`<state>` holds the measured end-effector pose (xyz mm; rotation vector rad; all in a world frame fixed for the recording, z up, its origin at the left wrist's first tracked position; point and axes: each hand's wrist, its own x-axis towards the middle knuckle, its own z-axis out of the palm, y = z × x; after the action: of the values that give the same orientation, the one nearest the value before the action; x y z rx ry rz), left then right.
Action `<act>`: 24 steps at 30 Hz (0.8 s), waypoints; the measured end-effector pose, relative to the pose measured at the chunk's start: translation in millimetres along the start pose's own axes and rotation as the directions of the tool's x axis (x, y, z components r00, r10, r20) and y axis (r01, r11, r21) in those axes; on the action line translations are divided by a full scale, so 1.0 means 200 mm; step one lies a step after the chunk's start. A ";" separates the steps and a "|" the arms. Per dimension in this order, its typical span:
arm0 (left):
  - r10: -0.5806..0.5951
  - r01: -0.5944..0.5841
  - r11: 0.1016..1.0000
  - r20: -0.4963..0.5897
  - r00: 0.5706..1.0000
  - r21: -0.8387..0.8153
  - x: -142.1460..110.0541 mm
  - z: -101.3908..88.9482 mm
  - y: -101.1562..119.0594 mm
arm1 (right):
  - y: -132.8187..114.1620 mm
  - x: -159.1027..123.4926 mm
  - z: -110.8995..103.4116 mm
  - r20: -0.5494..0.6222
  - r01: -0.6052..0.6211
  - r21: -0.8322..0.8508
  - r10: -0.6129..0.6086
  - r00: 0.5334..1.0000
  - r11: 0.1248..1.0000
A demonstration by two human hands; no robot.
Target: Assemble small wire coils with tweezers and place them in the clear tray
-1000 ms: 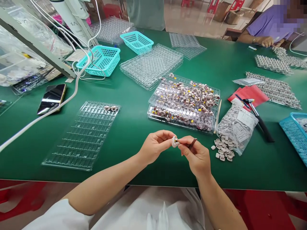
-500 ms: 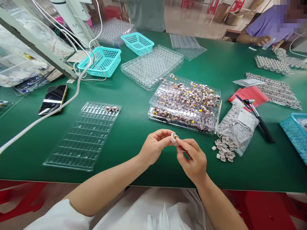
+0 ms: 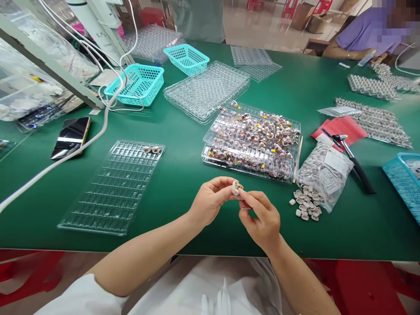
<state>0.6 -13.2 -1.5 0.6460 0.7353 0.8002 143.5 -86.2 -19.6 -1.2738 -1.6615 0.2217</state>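
Just below the frame's centre, the left hand (image 3: pixel 208 200) pinches a small pale shell (image 3: pixel 235 188) between thumb and fingers. The right hand (image 3: pixel 265 221), fingertips against the shell, seems to grip a slim dark piece (image 3: pixel 246 208), too small to identify. Crowded clear trays (image 3: pixel 252 172) lie above; a compartmented tray (image 3: pixel 108 189) at centre left bears two parts (image 3: pixel 151 150).
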 end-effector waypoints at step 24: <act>0.054 -0.054 0.993 0.006 0.999 0.103 -0.01 0.00 0.00 | 0.00 -0.01 0.00 -0.031 -0.232 0.129 0.238 0.971 0.964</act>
<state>0.6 -14.7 -1.4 0.7621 0.7624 0.8143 144.1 -87.2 -20.9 -1.3694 -1.4331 0.4296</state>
